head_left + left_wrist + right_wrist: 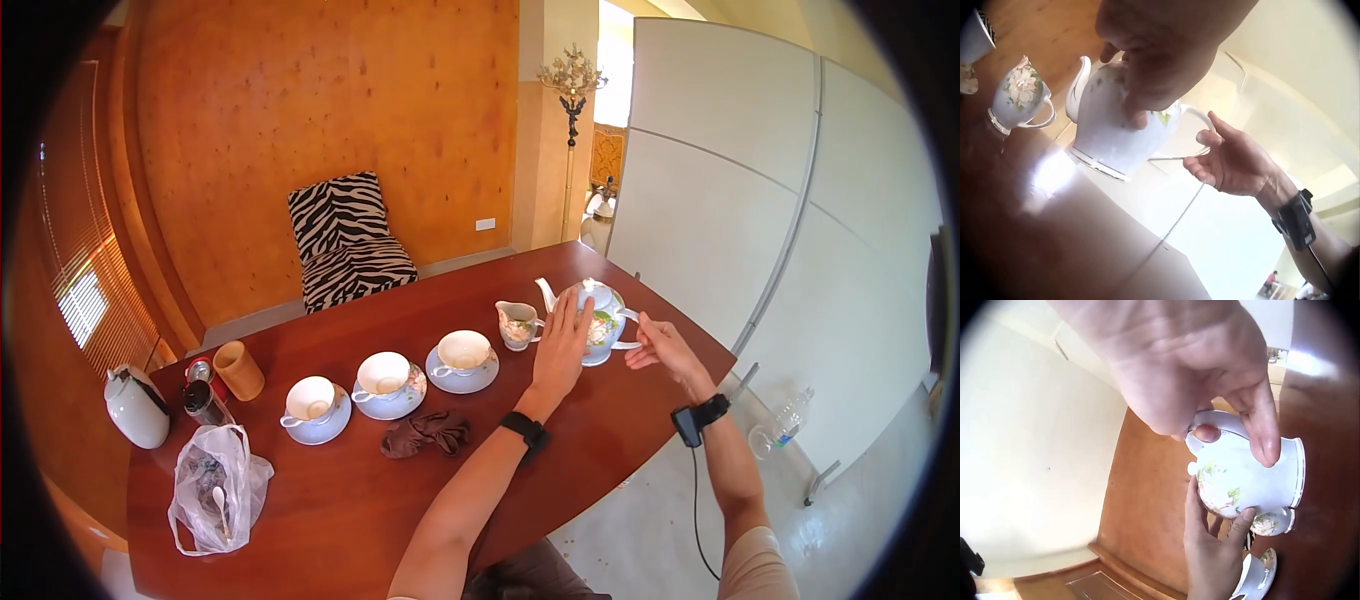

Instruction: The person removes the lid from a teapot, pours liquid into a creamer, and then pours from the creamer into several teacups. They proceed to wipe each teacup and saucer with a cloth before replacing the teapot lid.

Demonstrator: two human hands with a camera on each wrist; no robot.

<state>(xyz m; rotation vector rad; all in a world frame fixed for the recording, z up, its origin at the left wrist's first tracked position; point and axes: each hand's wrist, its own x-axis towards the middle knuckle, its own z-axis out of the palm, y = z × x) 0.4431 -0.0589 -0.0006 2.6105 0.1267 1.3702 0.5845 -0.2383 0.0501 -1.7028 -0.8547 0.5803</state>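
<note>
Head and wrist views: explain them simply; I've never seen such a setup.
There's no robot, just a person working barehanded. The head view is taken from the person's head, looking down; the other two come from wrist cameras. On the table are a jug, three cups on saucers, a cloth, a bag, a can, a wooden cup, a jar and a flask. The left hand rests against the teapot; the right hand is at its handle, though whether it grips is unclear.
</note>
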